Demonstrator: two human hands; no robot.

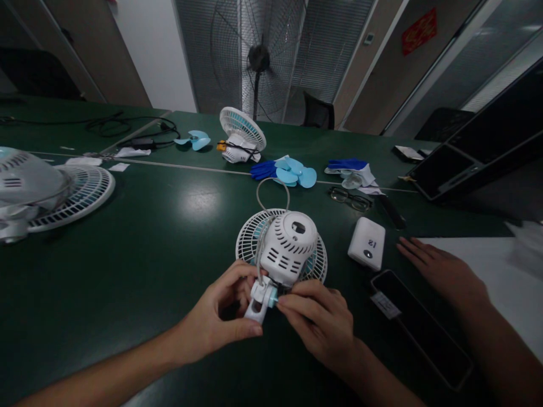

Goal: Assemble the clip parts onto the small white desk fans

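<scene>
A small white fan (291, 243) lies grille-down on the table, its vented motor housing facing up. My left hand (214, 316) is closed around the white clip bracket (257, 299) at its near end, thumb along the lower edge. With finger and thumb, my right hand (322, 319) pinches the light blue knob (272, 297) on the bracket's right side. A pale cord (257, 254) runs from the bracket along the housing and loops behind it. The round white grille (247, 240) shows around the housing, with light blue blades behind it. My fingertips partly hide the joint.
Another person's hand (445, 277) rests at the right, near a white power bank (367, 243) and a black phone-like slab (419, 328). Glasses (351, 198), light blue fan blades (297, 172) and gloves (348, 165) lie behind. Other fans (244, 133) stand farther off and left (85, 195).
</scene>
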